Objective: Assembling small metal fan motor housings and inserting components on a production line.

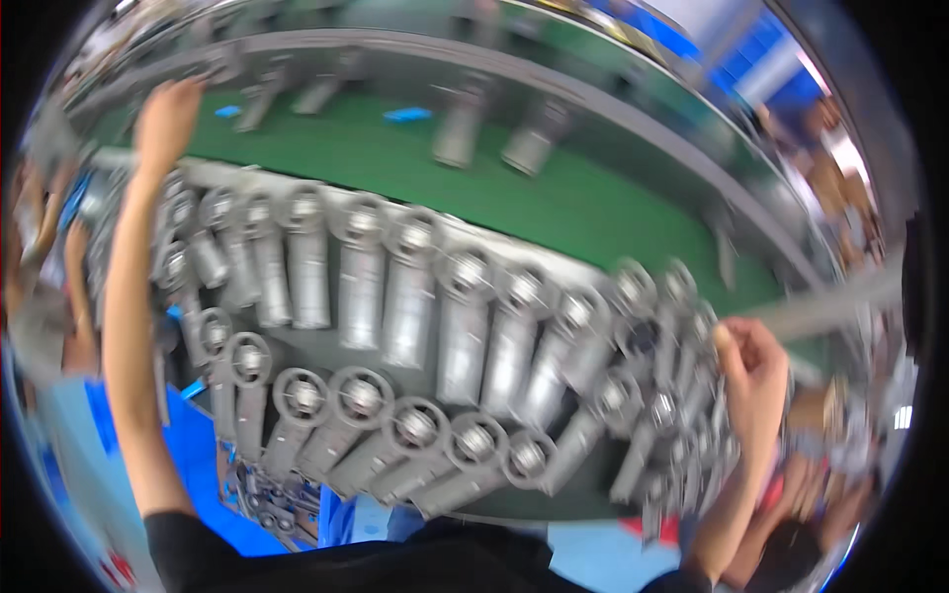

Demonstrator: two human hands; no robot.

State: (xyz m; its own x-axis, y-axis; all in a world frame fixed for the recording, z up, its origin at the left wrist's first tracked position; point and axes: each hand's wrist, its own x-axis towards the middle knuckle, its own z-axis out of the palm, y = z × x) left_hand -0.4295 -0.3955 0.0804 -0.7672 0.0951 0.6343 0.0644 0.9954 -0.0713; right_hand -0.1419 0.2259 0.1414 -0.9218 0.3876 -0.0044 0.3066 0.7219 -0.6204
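Observation:
My left hand (pixel 168 124) reaches across to the far left of the green conveyor belt (pixel 326 153). Its fingers look curled together beside a blurred grey part (pixel 225 63), and whether they grip it is unclear. On the right, my right hand (pixel 753 381) is closed in a pinch at the end of the rows of parts; what sits between its fingertips cannot be made out. Between my arms stand two rows of silver-grey tubes with ringed round heads, such as this upper tube (pixel 407 301) and this lower one (pixel 361 395).
More grey tubes (pixel 458 133) lie spaced along the belt, with small blue pieces (pixel 406 115) among them. A metal rail (pixel 474 64) borders the belt's far side. Beneath the left end is a blue bin (pixel 203 445) near dark small parts (pixel 272 504). Other people's arms (pixel 77 287) show at both sides.

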